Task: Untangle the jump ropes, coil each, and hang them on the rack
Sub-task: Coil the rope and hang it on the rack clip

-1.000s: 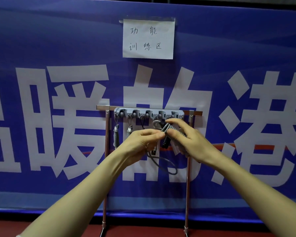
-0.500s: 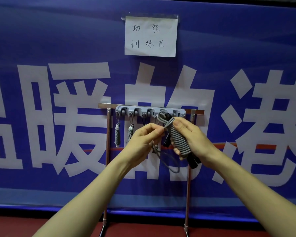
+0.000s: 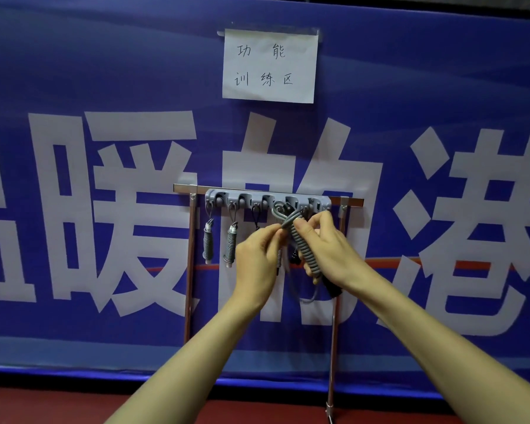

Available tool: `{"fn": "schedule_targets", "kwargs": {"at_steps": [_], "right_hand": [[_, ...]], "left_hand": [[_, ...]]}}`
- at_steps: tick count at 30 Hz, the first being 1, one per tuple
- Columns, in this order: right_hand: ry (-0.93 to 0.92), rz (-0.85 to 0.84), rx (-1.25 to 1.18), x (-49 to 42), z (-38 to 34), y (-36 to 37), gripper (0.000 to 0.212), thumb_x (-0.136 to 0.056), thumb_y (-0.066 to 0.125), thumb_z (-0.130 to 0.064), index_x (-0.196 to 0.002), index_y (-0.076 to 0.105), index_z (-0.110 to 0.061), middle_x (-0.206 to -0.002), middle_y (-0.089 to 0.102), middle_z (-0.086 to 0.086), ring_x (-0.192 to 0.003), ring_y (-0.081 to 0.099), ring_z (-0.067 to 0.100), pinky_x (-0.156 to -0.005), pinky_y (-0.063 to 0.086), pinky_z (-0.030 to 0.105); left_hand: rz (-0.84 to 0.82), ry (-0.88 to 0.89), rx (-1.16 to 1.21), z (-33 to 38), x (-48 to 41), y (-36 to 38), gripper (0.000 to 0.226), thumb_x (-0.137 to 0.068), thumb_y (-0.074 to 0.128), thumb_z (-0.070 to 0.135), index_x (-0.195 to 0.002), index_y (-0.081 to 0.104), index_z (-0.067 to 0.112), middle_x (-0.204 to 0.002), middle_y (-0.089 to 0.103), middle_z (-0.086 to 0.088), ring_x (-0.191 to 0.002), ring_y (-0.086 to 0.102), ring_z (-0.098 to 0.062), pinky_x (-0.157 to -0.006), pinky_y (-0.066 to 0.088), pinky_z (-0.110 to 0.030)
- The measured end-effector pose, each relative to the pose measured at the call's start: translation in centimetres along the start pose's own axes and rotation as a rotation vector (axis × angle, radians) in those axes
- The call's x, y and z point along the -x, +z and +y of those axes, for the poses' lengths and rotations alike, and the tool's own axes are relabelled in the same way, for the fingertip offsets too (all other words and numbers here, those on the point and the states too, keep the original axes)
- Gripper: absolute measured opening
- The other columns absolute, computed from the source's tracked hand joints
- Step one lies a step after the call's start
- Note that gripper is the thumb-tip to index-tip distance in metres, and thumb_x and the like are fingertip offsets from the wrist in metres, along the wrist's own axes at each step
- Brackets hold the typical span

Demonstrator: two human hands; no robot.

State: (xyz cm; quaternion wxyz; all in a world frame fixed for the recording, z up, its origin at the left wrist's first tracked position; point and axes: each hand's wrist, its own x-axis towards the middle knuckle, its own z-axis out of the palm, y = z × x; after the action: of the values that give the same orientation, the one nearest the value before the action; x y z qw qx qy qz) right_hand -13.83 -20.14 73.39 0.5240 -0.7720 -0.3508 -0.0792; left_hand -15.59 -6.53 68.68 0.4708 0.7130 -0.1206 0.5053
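Two hung ropes (image 3: 208, 246) are dangling off the rack's (image 3: 251, 195) left hooks, mid-frame. Left hand (image 3: 256, 264) is pinching the third rope (image 3: 302, 249) near its top loop, which is lying at a right-hand hook; hooked or not, cannot tell. Rope is likely handling light, limp, springy; wound middle is offering the best hold. Right hand (image 3: 334, 255) is clamping exactly there, tail trailing below.
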Motion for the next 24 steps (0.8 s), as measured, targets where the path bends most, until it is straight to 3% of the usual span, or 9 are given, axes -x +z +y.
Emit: {"fn": "schedule_targets", "kwargs": {"at_steps": [3,5,8,10,12,14,18,21,24], "right_hand": [[-0.008,0.046,0.010,-0.2,0.2,0.5,0.032,-0.100,0.038,-0.046,-0.100,0.033,-0.014,-0.073,0.059,0.016,-0.050,0.056,0.028,-0.045,0.049,0.037],[0.002,0.067,-0.037,-0.1,0.4,0.9,0.031,-0.102,0.033,-0.045,-0.100,0.033,-0.014,-0.075,0.059,0.015,-0.051,0.057,0.026,-0.047,0.050,0.038],[0.026,0.067,-0.108,0.0,0.3,1.7,0.030,-0.103,0.030,-0.043,-0.099,0.033,-0.014,-0.072,0.060,0.015,-0.055,0.058,0.029,-0.052,0.051,0.043],[0.070,0.065,-0.179,-0.1,0.2,2.3,0.034,-0.103,0.030,-0.043,-0.104,0.035,-0.010,-0.073,0.058,0.016,-0.053,0.058,0.025,-0.047,0.050,0.037],[0.144,0.066,-0.278,-0.2,0.5,2.7,0.047,-0.102,0.031,-0.046,-0.115,0.039,-0.002,-0.077,0.057,0.018,-0.051,0.059,0.020,-0.045,0.050,0.033],[0.245,0.069,-0.417,-0.2,0.8,3.3,0.052,-0.101,0.034,-0.049,-0.119,0.045,-0.002,-0.086,0.060,0.019,-0.061,0.063,0.023,-0.053,0.052,0.036],[0.310,0.003,-0.641,-0.1,0.9,3.1,0.039,-0.102,0.039,-0.040,-0.111,0.064,-0.011,-0.091,0.069,0.012,-0.078,0.066,0.022,-0.071,0.054,0.036],[0.274,-0.023,-0.563,0.2,1.6,2.7,0.030,-0.102,0.042,-0.032,-0.118,0.063,-0.016,-0.106,0.072,0.006,-0.099,0.067,0.017,-0.090,0.051,0.036],[0.292,-0.017,-0.337,0.5,2.1,3.8,0.034,-0.101,0.043,-0.040,-0.122,0.056,-0.017,-0.115,0.066,0.003,-0.106,0.062,0.015,-0.090,0.050,0.033]], "left_hand": [[-0.131,-0.328,0.463,1.8,0.3,0.0,0.025,-0.102,0.046,0.017,-0.101,0.070,0.023,-0.093,0.074,0.005,-0.091,0.069,-0.006,-0.077,0.054,-0.020],[-0.141,-0.491,0.727,2.9,0.1,0.0,0.027,-0.101,0.047,0.022,-0.094,0.073,0.020,-0.088,0.074,0.002,-0.082,0.069,-0.009,-0.070,0.054,-0.019],[-0.116,-0.546,0.795,3.6,0.3,0.7,0.023,-0.095,0.058,0.022,-0.103,0.070,0.004,-0.082,0.064,-0.013,-0.055,0.058,-0.013,-0.043,0.047,-0.025],[-0.084,-0.569,0.779,3.4,0.5,1.1,0.029,-0.093,0.060,0.023,-0.109,0.064,0.000,-0.079,0.063,-0.011,-0.050,0.056,-0.011,-0.038,0.042,-0.022],[-0.052,-0.567,0.761,3.0,0.6,1.3,0.023,-0.092,0.061,0.025,-0.106,0.065,0.006,-0.085,0.068,-0.009,-0.062,0.063,-0.011,-0.044,0.046,-0.020],[-0.038,-0.577,0.736,3.0,0.6,1.4,0.017,-0.092,0.062,0.025,-0.103,0.067,0.012,-0.092,0.072,-0.008,-0.073,0.067,-0.013,-0.050,0.048,-0.018],[-0.044,-0.632,0.794,2.6,-0.4,0.4,0.018,-0.093,0.061,0.024,-0.101,0.067,0.010,-0.084,0.071,-0.005,-0.072,0.068,-0.014,-0.055,0.054,-0.024],[-0.070,-0.702,0.900,1.8,-1.1,-0.8,0.027,-0.095,0.056,0.028,-0.102,0.065,0.003,-0.087,0.068,-0.010,-0.076,0.067,-0.022,-0.066,0.057,-0.032],[-0.076,-0.753,0.967,1.2,-0.6,-1.2,0.023,-0.096,0.055,0.026,-0.096,0.065,0.006,-0.084,0.068,-0.009,-0.074,0.067,-0.019,-0.068,0.059,-0.033]]}}
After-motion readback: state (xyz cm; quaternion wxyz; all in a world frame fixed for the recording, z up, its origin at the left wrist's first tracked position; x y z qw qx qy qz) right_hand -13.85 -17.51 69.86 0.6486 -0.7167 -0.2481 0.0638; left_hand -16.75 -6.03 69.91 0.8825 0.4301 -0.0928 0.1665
